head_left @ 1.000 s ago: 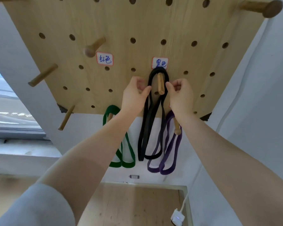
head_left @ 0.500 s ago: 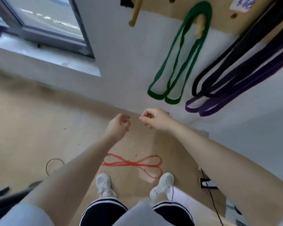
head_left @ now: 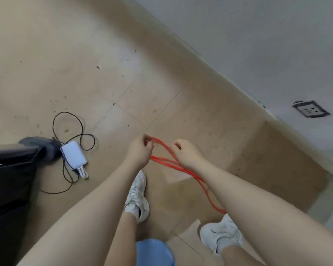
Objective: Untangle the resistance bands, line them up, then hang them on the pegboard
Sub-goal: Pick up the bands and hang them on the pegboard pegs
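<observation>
A thin red resistance band (head_left: 168,162) is lifted off the tiled floor, folded into long loops. My left hand (head_left: 139,152) pinches its upper end between thumb and fingers. My right hand (head_left: 186,153) grips the strands a little to the right, and the rest of the band trails down under my right forearm toward my shoes. The pegboard and the green, black and purple bands are out of view.
A white power bank (head_left: 73,155) with a looped black cable (head_left: 69,121) lies on the floor at left, beside a dark chair base (head_left: 12,166). The wall with a socket (head_left: 310,109) runs along the right. My white shoes (head_left: 137,196) stand below my hands.
My hands left the black band on its peg, the view dropped to the floor, and both hands have picked up the red band that lay by my feet.
</observation>
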The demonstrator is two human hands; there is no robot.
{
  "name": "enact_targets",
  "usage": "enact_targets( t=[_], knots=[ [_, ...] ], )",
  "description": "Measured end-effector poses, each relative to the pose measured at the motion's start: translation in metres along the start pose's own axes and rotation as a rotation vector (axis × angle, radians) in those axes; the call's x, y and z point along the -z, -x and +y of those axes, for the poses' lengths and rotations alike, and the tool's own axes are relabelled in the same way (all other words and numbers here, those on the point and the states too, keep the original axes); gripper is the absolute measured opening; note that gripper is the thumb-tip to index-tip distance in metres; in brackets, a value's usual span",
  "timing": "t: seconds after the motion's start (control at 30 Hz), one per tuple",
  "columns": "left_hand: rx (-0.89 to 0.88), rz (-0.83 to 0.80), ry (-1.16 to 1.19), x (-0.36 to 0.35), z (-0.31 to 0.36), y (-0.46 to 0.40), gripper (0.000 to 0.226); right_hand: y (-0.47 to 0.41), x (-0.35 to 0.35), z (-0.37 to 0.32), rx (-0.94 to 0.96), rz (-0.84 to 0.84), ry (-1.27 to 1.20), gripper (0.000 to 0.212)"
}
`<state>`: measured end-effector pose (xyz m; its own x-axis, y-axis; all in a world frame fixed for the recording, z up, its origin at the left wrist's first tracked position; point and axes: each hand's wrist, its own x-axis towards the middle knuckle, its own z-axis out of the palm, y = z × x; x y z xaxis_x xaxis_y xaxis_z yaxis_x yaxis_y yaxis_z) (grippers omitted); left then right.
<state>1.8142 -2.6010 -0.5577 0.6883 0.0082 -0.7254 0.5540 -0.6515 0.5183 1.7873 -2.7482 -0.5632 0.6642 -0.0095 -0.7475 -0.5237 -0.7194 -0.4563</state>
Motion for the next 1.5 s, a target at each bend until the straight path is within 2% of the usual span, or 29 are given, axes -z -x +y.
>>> enact_targets(
  t=[0.2, 0.33, 0.43, 0.53, 0.67, 0.77, 0.83, 0.9, 1.07, 1.17, 1.23, 1.33, 1.5],
  knots=[
    [0.081, 0.070, -0.163, -0.072, -0.119, -0.140, 0.032, -0.152, -0.102, 0.059, -0.003, 0.066, 0.093, 0.025],
    [0.183, 0.189, -0.285, -0.107, -0.160, -0.176, 0.047, -0.199, -0.146, 0.081, 0.086, 0.108, 0.315, 0.032],
    [0.190, 0.287, -0.268, -0.125, -0.170, -0.186, 0.043, -0.212, -0.168, 0.088, 0.148, 0.179, 0.469, 0.037],
    [0.171, 0.358, -0.210, -0.129, -0.175, -0.191, 0.029, -0.214, -0.173, 0.090, 0.188, 0.232, 0.458, 0.024],
    [-0.016, 0.334, -0.065, -0.116, -0.163, -0.165, 0.019, -0.180, -0.150, 0.080, 0.184, 0.259, 0.187, 0.021],
    [-0.099, 0.246, 0.124, -0.096, -0.128, -0.126, 0.019, -0.139, -0.113, 0.072, 0.122, 0.293, -0.071, 0.014],
    [-0.194, 0.143, 0.146, -0.081, -0.094, -0.092, 0.025, -0.105, -0.078, 0.062, 0.055, 0.291, -0.261, 0.015],
    [-0.302, 0.065, 0.137, -0.065, -0.051, -0.055, 0.031, -0.066, -0.038, 0.049, 0.050, 0.307, -0.348, 0.017],
    [-0.474, -0.023, 0.260, -0.020, 0.074, 0.036, 0.027, 0.042, 0.081, 0.006, 0.235, 0.359, -0.224, 0.026],
    [-0.558, 0.033, 0.231, 0.015, 0.149, 0.088, 0.033, 0.105, 0.157, -0.027, 0.292, 0.440, -0.138, 0.019],
    [-0.601, 0.101, 0.181, 0.040, 0.192, 0.123, 0.029, 0.143, 0.199, -0.049, 0.312, 0.482, -0.057, 0.017],
    [-0.670, 0.121, 0.191, 0.078, 0.246, 0.173, 0.023, 0.196, 0.247, -0.090, 0.331, 0.533, 0.033, 0.020],
    [-0.874, 0.132, 0.161, 0.155, 0.317, 0.243, 0.018, 0.272, 0.304, -0.164, 0.375, 0.598, -0.018, 0.022]
  ],
)
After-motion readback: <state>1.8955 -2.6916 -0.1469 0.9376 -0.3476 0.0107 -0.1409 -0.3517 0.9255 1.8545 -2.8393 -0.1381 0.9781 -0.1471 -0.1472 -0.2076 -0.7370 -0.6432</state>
